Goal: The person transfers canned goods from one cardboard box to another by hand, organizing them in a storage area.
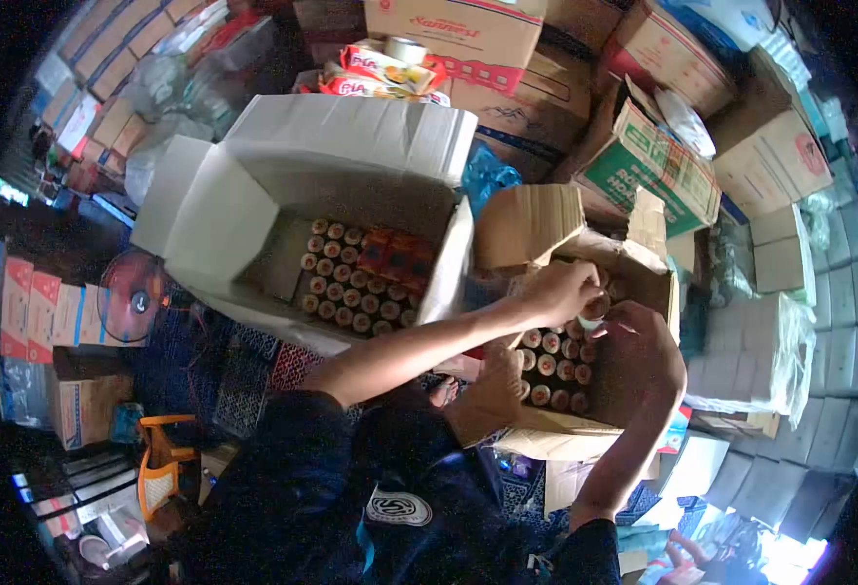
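Observation:
A small round-lidded jar (594, 310) is between my two hands, above the brown carton (633, 390). My left hand (567, 292) has its fingers curled at the jar's upper side. From the right, my right hand (648, 343) bends over the carton, its fingertips against the jar's lower edge. Rows of similar jars (546, 365) with pale lids and red centres stand inside this carton. To the left, an open white carton (195, 210) holds several more rows of jars (334, 291) and a reddish-brown wrapped pack (393, 257).
A green and white box (648, 161) and a Sunnest box (463, 34) stand behind the cartons. Red and white PIA packs (390, 73) lie at the back. Wrapped white boxes (750, 361) are stacked on the right. A fan (139, 300) and an orange chair (164, 468) are on the left.

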Demonstrator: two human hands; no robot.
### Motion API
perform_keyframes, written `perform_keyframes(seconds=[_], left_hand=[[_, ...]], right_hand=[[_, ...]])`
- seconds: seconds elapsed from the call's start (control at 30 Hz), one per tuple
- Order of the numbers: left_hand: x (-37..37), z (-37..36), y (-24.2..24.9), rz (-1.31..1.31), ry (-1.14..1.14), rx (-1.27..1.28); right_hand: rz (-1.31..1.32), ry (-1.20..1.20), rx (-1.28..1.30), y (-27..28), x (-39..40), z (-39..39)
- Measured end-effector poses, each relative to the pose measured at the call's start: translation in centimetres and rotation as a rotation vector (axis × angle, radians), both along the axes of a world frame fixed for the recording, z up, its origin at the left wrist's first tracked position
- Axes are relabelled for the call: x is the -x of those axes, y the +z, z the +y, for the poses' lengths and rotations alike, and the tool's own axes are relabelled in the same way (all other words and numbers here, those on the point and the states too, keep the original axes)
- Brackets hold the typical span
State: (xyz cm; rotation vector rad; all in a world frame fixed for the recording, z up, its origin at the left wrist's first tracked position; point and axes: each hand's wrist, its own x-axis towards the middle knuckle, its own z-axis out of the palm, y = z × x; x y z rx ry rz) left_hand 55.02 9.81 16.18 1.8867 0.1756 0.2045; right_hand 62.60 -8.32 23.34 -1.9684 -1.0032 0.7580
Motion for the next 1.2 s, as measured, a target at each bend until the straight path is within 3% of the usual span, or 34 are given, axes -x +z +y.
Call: perform_keyframes(seconds=[0.03,0.1,0.17,0.23,0.27,0.37,0.43,0.47,0.5,0.57,0.67,0.7,0.77,0.87,0.9,0.97,1.03,1.07,1.13,1.2], left_hand=[[1.8,1.8,1.1,0.091,-0.056,0.117],[5.3,5.9,2.4,0.02,-0.093,0.066],[8.8,10.0,4.7,0.064,-0.126,0.119],[13.0,14.4,7.1,0.217,-0.167,0.257],[14.4,16.7,5.4,0.211,-0.215,0.325],[19.3,23.1,6.0,0.298,-0.211,0.387],[21.9,27.4,4.2,0.232,-0.208,0.258],[23.1,29.4,3.6,0.246,-0.209,0.055],[24.1,31.4,2.3,0.323,-0.2,0.0],[26.1,34.6,-1.0,0.577,-0.103,0.297],[29.3,40.0,-10.6,0.473,-0.218,-0.313],[29.2,40.5,-11.3,0.741,-0.227,-0.309],[30.3,43.7,-17.9,0.664,-0.495,-0.421],[31.1,46.6,-24.0,0.742,-0.666,-0.356],[31.2,46.3,-24.1,0.941,-0.608,-0.296],[31.9,47.2,-28.9,0.992,-0.628,-0.427],[33.2,46.5,-30.9,1.028,-0.462,-0.478],[33.9,45.9,-32.0,1.037,-0.372,-0.488],[34.6,45.0,-33.7,1.042,-0.236,-0.483],[34.9,44.1,-34.7,1.044,-0.152,-0.461]], right_hand=[[0.002,0.148,0.117,1.2,0.3,1.5],[0.283,-0.079,0.093,3.6,4.8,4.9],[0.223,0.116,0.228,5.6,6.0,8.8],[-0.025,0.349,0.09,4.6,7.9,12.4],[-0.153,0.442,0.007,4.0,8.8,14.2],[-0.255,0.545,0.232,3.3,12.1,20.7],[-0.178,0.665,0.167,2.3,14.3,25.5],[-0.233,0.674,0.038,-2.4,14.8,27.3],[-0.24,0.699,0.026,-4.5,15.8,29.4],[-0.221,0.755,0.032,-8.4,17.9,33.6],[-0.051,0.851,0.248,-15.1,22.1,39.7],[-0.017,0.88,0.314,-17.3,23.3,41.2],[0.046,0.934,0.465,-21.8,25.8,43.8],[0.069,0.975,0.655,-27.5,28.6,46.8],[0.095,0.974,0.688,-29.1,29.1,47.6],[0.191,0.958,0.682,-33.8,29.3,47.8],[0.296,0.943,0.679,-37.8,29.9,47.1],[0.347,0.934,0.677,-38.6,30.2,46.7],[0.132,0.957,0.437,-38.4,30.4,45.9],[0.294,0.789,0.388,-36.9,29.9,44.2]])
